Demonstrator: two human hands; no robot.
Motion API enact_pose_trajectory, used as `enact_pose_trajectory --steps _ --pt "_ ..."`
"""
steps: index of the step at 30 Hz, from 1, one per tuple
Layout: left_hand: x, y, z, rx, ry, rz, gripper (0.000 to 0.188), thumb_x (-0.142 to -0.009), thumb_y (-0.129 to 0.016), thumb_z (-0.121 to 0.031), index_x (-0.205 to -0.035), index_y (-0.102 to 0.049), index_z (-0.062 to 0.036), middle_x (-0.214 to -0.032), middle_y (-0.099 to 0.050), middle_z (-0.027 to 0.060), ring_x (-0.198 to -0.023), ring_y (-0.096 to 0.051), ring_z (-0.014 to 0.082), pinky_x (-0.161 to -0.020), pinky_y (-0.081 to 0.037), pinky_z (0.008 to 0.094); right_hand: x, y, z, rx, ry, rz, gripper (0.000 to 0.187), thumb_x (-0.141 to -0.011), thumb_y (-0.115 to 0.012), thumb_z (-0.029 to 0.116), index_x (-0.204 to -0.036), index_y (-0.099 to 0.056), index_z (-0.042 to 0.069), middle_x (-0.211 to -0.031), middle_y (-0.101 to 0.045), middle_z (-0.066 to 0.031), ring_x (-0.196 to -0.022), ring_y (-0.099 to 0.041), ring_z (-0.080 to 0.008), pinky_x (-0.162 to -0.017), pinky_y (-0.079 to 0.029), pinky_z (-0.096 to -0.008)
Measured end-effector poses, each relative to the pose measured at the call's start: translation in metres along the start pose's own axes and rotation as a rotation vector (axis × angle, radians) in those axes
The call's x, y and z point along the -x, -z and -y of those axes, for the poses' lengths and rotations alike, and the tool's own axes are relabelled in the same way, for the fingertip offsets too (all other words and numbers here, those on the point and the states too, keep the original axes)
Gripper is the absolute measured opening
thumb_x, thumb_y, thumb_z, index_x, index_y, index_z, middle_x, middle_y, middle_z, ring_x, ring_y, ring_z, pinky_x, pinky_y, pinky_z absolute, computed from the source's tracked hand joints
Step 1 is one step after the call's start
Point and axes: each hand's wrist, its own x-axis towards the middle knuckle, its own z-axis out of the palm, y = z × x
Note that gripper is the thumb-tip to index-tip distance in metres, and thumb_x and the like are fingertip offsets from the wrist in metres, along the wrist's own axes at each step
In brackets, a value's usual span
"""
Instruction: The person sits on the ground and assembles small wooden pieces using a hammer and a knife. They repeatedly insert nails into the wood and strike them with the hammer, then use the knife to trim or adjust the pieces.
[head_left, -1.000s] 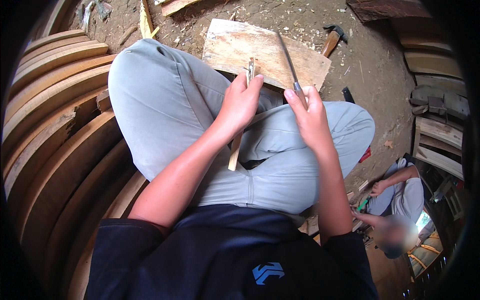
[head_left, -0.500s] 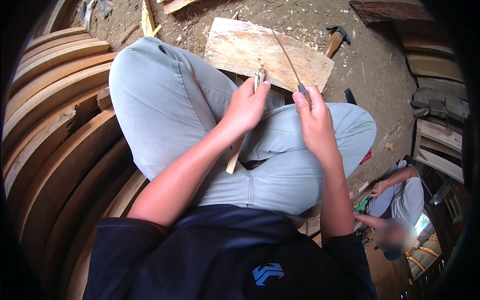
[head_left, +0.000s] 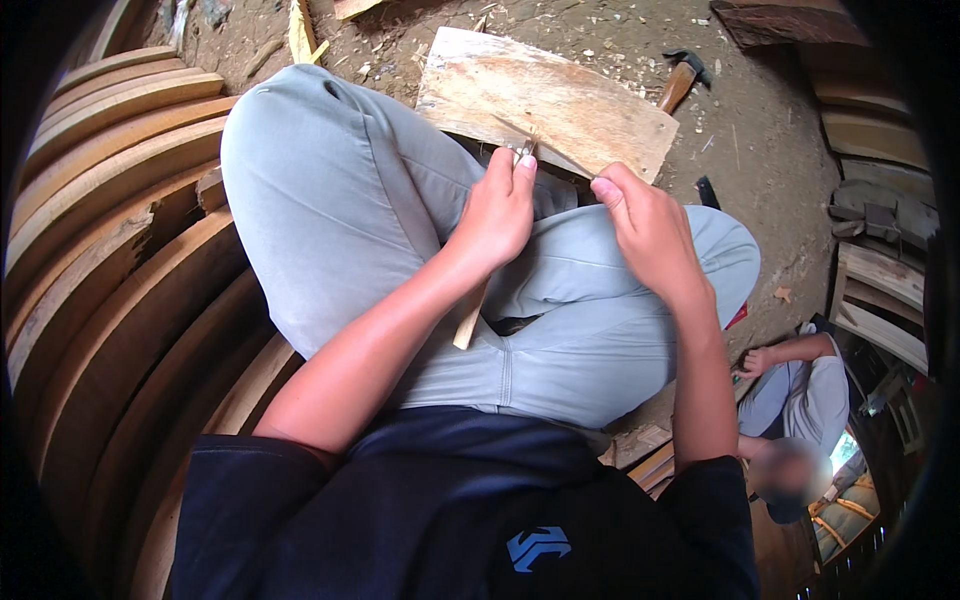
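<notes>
My left hand (head_left: pixel 500 205) is closed around a narrow wooden stick (head_left: pixel 468 322). The stick's lower end sticks out below my wrist, over my lap; its carved-looking upper end shows past my thumb. My right hand (head_left: pixel 645 222) grips a thin, dark rod-like tool (head_left: pixel 566 158), perhaps a slim file, by its handle, which my fingers now cover. The tool's shaft slants up and left across the stick's upper end, apparently touching it. Beyond both hands, a pale wooden board (head_left: pixel 550 90) lies on the ground in front of my crossed legs.
A hammer (head_left: pixel 682 82) rests right of the board. Curved wooden planks (head_left: pixel 110 165) crowd my left side. Wood shavings are scattered on the dirt floor (head_left: pixel 755 130). Toward the lower right sits another person (head_left: pixel 795 400). More timber (head_left: pixel 880 290) stands at the right edge.
My right hand has turned and lowered the tool's shaft leftward, from pointing up over the board to lying across the stick's upper end. My left hand stays nearly in place.
</notes>
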Motion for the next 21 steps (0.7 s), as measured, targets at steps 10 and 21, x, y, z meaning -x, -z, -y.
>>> enact_pose_trajectory --steps 10,21 --pt "-0.009 0.001 0.009 0.015 0.044 0.021 0.045 -0.107 -0.037 -0.036 -0.098 -0.055 0.0040 -0.097 -0.063 0.0314 -0.098 -0.060 0.0488 -0.086 -0.045 0.0509 -0.013 0.004 -0.010 0.011 -0.030 0.072 0.038 -0.105 -0.045 0.039 -0.097 -0.060 0.005 -0.082 -0.065 -0.0230 -0.085 -0.063 -0.0450 -0.071 -0.047 -0.0504" --pt "-0.010 0.002 0.005 -0.003 0.010 0.004 0.047 -0.107 -0.034 -0.034 -0.098 -0.056 0.0069 -0.103 -0.061 0.0334 -0.103 -0.057 0.0505 -0.090 -0.044 0.0511 -0.013 -0.006 -0.009 0.341 0.132 -0.050 0.033 -0.103 -0.051 0.040 -0.094 -0.057 0.008 -0.076 -0.067 -0.0163 -0.073 -0.067 -0.0389 -0.061 -0.051 -0.0496"
